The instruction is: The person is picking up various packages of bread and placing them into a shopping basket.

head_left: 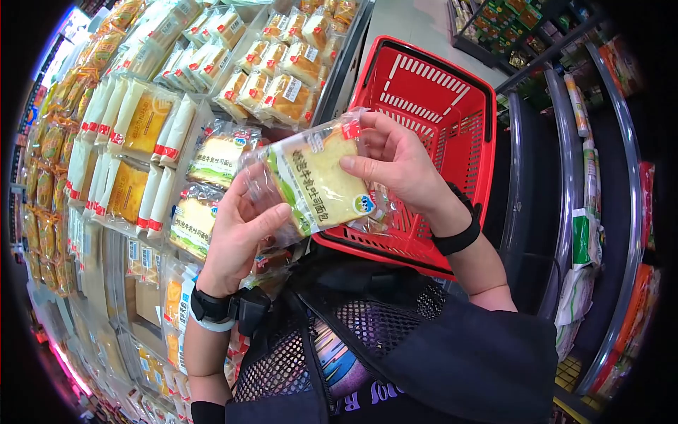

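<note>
Between my two hands is a clear plastic package of sliced toast bread (321, 180), its printed front with a green and white label turned up toward me. My left hand (244, 230) grips its left end, thumb on top. At the right end, my right hand (395, 159) holds it with the thumb on the front and fingers behind. Just left of it on the display lie similar toast packages (219, 155), one above the other. The held package overlaps the near left part of a red shopping basket (431, 141).
Bins of wrapped bread (289, 85) and cakes (134, 127) fill the left side. Dark shelves (526, 177) with clear front rails run along the right, carrying some packaged goods (583, 240). Pale floor (417, 28) shows beyond the basket.
</note>
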`<action>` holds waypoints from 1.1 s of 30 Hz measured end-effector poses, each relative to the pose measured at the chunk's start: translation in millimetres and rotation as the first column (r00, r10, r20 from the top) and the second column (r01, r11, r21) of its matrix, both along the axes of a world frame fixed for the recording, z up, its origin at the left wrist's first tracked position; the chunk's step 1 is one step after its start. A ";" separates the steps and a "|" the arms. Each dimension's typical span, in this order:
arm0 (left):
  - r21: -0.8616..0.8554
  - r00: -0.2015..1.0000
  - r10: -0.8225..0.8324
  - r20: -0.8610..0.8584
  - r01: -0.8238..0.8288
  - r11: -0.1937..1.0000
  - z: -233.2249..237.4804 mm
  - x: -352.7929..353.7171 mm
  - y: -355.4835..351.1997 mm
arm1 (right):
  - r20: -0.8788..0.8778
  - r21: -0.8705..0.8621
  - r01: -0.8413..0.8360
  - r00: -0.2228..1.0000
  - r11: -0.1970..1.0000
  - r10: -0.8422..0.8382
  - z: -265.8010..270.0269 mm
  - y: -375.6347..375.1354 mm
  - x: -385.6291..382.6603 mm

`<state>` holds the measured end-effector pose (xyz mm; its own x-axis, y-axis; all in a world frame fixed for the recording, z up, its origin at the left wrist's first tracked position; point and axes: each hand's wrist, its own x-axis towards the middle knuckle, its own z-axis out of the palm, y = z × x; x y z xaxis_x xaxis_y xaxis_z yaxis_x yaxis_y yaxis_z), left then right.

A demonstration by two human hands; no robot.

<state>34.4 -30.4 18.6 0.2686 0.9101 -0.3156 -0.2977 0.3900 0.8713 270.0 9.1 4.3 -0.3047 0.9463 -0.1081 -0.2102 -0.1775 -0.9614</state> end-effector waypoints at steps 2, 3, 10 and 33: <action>0.005 1.000 0.006 0.002 -0.006 1.000 -1.6 1.8 2.5 | 0.020 0.037 -0.008 1.000 0.999 0.007 -0.1 -0.6 2.3; 0.002 1.000 0.014 0.007 -0.014 1.000 -3.8 2.8 3.6 | 0.029 0.021 -0.021 0.999 1.000 0.021 2.4 -0.9 2.6; -0.033 1.000 -0.009 -0.015 0.009 0.999 -8.5 5.8 3.3 | 0.067 -0.025 -0.040 0.997 0.999 0.041 2.8 -2.8 4.7; 0.703 0.712 0.230 -0.663 0.486 0.519 -13.6 42.3 -13.7 | -0.312 -0.437 0.091 0.918 0.895 -0.246 -15.8 -25.6 -24.1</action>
<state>76.8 -44.1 5.0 0.4744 0.7940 0.3800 0.4183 -0.5832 0.6963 245.9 -16.6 -11.5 -0.2354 0.8815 -0.4094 -0.5809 -0.4653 -0.6678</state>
